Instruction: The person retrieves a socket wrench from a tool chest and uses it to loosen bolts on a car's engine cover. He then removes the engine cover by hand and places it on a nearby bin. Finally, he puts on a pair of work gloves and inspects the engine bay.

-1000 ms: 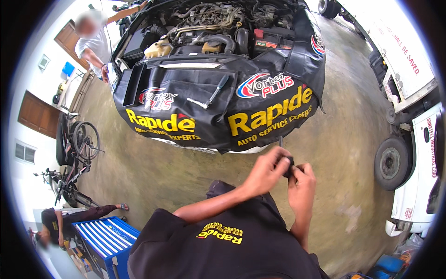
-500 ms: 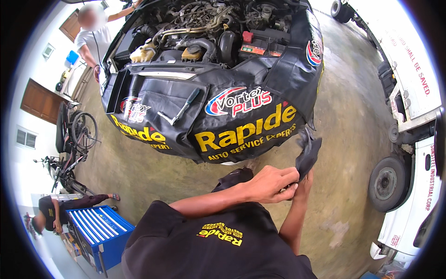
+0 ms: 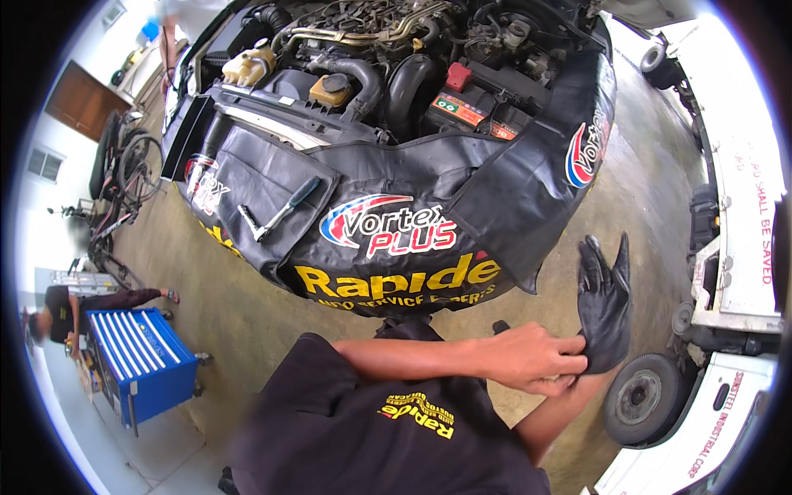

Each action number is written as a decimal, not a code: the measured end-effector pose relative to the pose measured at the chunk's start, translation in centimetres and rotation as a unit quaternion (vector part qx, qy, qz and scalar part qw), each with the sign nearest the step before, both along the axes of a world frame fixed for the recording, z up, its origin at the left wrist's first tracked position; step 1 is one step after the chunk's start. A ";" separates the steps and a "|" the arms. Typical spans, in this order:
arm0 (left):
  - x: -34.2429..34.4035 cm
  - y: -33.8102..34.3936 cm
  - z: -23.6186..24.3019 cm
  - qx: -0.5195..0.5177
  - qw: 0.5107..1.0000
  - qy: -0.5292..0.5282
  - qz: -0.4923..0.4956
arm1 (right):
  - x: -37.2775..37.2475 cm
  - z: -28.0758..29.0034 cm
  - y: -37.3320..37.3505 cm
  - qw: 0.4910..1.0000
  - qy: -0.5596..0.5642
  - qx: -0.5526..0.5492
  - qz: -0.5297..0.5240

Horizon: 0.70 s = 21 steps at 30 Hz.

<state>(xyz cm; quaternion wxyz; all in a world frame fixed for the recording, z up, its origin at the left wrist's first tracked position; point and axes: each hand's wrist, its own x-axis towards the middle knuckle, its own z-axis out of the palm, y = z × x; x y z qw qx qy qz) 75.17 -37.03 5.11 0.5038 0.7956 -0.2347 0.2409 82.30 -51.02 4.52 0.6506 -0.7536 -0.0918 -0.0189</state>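
A black glove (image 3: 601,338) covers my right hand (image 3: 605,301), which is raised to the right with its fingers stretched out and spread. My bare left hand (image 3: 549,359) reaches across my body and pinches the glove's cuff at the right wrist. Beyond both hands stands a car front with its engine bay (image 3: 346,62) exposed. A black protective cover (image 3: 363,177) with coloured lettering drapes over its front and side. On that cover lies a ratchet wrench (image 3: 299,198) with a dark teal handle and a silver end.
A battery (image 3: 470,115) with a red terminal cap sits in the engine bay. At the left are a blue tool cart (image 3: 144,355), a person (image 3: 62,313) beside it, and bicycles (image 3: 136,165). A white truck (image 3: 742,223) with a large wheel (image 3: 643,400) stands on the right.
The glove has gone from bunched and partly on to drawn over my right hand, whose fingers are now spread. Both hands moved right and lower, and the view shifted.
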 end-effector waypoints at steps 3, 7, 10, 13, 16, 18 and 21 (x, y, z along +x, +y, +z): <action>2.5 1.1 0.2 0.038 0.998 0.017 0.050 | 3.4 -0.6 2.3 0.998 0.021 0.024 0.055; 4.1 3.1 1.0 0.076 0.988 0.026 0.132 | 6.7 -1.5 5.5 0.988 0.055 0.065 0.133; 4.9 3.8 1.0 0.082 0.976 0.035 0.201 | 9.1 -2.1 7.7 0.972 0.087 0.099 0.197; 6.2 3.9 1.2 0.131 0.954 0.066 0.263 | 12.0 -2.0 9.9 0.949 0.119 0.151 0.251; 9.0 3.3 1.6 0.151 0.940 0.076 0.297 | 15.6 -1.2 12.1 0.916 0.154 0.230 0.290; 10.7 2.7 1.9 0.166 0.923 0.098 0.333 | 18.0 -0.5 13.6 0.885 0.181 0.288 0.319; 13.1 1.6 2.2 0.169 0.912 0.116 0.355 | 21.3 0.2 14.8 0.837 0.224 0.356 0.349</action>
